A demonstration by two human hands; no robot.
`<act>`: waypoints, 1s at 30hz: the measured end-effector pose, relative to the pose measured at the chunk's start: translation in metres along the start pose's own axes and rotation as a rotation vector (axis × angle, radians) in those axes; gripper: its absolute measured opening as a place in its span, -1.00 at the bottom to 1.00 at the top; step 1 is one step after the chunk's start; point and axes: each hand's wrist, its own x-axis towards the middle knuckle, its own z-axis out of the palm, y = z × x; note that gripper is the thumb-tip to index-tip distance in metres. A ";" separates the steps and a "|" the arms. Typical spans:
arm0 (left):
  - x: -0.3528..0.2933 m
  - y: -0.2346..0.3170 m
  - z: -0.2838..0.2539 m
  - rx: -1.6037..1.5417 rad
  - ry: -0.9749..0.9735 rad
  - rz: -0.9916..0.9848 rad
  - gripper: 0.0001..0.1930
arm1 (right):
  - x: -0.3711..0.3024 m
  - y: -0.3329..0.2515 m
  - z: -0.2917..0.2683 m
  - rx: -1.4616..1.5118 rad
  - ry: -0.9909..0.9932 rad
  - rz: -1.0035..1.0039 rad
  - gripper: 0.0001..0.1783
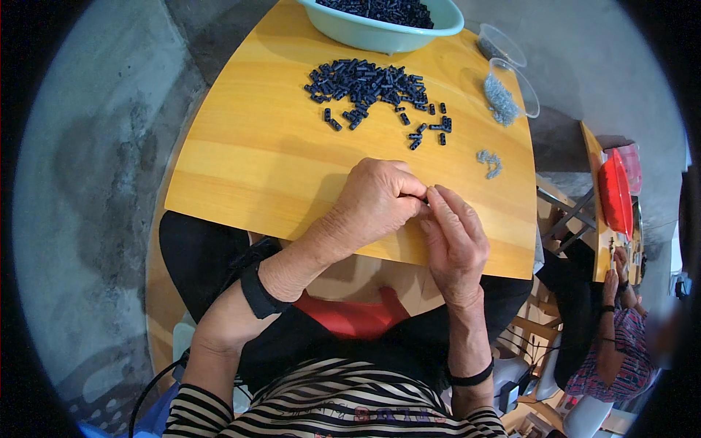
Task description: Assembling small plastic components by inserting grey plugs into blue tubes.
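My left hand [380, 197] and my right hand [456, 241] meet above the near part of the wooden table. Both are closed, fingertips pinched together around a small black plastic piece [426, 200], mostly hidden by the fingers. Beyond them lies a heap of short black plastic pieces [369, 84], with several loose ones [442, 125] at its right side. To the right of my hands is a little cluster of small translucent grey pieces [491, 163], too fine to identify.
A pale green basin [391, 42] full of black pieces stands at the far edge. At the far right are a clear tub [504, 102] of small grey pieces and another clear container [500, 45]. A co-worker [606, 343] sits at another table with a red basin [617, 193].
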 end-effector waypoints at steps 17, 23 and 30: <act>0.001 -0.006 0.006 0.372 0.091 0.188 -0.87 | -0.004 0.007 -0.002 -0.042 -0.117 0.066 -0.51; -0.002 -0.006 0.005 0.366 0.088 0.198 -0.89 | 0.005 0.007 -0.010 0.343 -0.023 0.394 -0.62; -0.004 0.001 0.010 0.333 0.038 0.139 -0.89 | 0.074 -0.005 0.006 1.148 0.104 0.618 -0.69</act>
